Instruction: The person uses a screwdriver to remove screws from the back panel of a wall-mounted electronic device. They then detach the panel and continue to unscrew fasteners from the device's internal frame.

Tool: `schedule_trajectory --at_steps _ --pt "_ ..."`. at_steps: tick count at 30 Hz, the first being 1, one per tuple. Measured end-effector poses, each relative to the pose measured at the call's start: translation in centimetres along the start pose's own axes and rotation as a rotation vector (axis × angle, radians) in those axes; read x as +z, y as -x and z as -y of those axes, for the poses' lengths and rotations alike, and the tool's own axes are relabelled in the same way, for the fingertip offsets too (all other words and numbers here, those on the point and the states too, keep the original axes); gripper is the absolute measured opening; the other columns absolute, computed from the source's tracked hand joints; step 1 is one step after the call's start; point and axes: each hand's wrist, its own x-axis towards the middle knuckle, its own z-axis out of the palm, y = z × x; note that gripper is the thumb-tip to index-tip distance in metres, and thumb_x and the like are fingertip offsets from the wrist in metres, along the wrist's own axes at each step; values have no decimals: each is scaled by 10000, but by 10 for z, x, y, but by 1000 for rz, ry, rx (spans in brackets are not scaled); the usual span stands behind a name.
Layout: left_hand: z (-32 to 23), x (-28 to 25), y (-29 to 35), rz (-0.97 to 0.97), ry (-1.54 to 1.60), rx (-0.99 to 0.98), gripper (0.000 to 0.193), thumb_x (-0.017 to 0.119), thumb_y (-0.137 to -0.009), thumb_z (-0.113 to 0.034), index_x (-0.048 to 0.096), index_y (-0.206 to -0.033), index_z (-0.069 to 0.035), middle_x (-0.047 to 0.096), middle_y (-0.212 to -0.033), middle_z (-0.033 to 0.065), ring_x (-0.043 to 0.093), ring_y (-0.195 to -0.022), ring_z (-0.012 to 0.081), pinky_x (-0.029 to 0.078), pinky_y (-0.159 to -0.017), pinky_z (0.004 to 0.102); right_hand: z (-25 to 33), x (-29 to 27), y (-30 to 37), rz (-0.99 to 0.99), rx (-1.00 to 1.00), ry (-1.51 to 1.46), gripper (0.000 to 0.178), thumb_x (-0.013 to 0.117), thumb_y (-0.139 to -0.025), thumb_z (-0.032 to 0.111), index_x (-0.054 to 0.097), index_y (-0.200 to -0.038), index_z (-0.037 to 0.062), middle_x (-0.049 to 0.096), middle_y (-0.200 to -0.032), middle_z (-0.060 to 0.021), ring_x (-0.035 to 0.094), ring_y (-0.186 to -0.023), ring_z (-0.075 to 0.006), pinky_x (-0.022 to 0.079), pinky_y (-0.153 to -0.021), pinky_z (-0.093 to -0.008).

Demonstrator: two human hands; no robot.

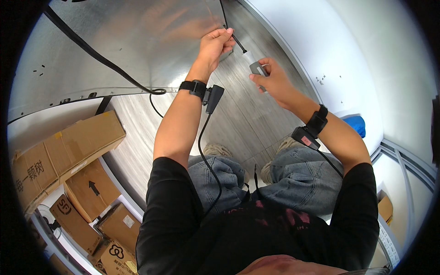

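Observation:
Pinched in the fingers of my left hand (216, 46) is a thin black cable (239, 44), whose end points down and to the right. My right hand (274, 81) is closed around a small grey handheld device (257, 68) with a pale label. Between the device and the cable's end is a pale, blurred patch; I cannot tell what it is. The two hands are apart, close to the corner of a large shiny metal panel (151, 50). Each wrist wears a black strap with a small black box and a lead.
A thick black cable (101, 59) crosses the metal panel and loops at its lower edge. Cardboard boxes (68, 151) fill the lower left, some on a shelf. White wall panels stand to the right, with a blue item (355, 125) at their foot. Below is grey plank flooring (238, 98).

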Motion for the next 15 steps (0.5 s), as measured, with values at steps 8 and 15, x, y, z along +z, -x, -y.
schedule_trajectory --at_steps 8,15 --pt "-1 4 -1 -22 78 13 173 585 -906 -165 607 -993 -17 628 -815 22 587 -658 84 507 -630 210 -1 -16 -10 266 234 -321 412 566 -870 155 445 -1220 -24 540 -1019 -104 568 -818 -183 507 -698 -302" --pt "-9 5 5 -21 83 1 124 596 -894 -145 607 -935 -28 631 -816 30 597 -660 91 509 -604 208 12 -9 -1 249 154 -92 407 588 -862 123 471 -1222 -28 550 -945 -82 561 -807 -162 522 -672 -317"
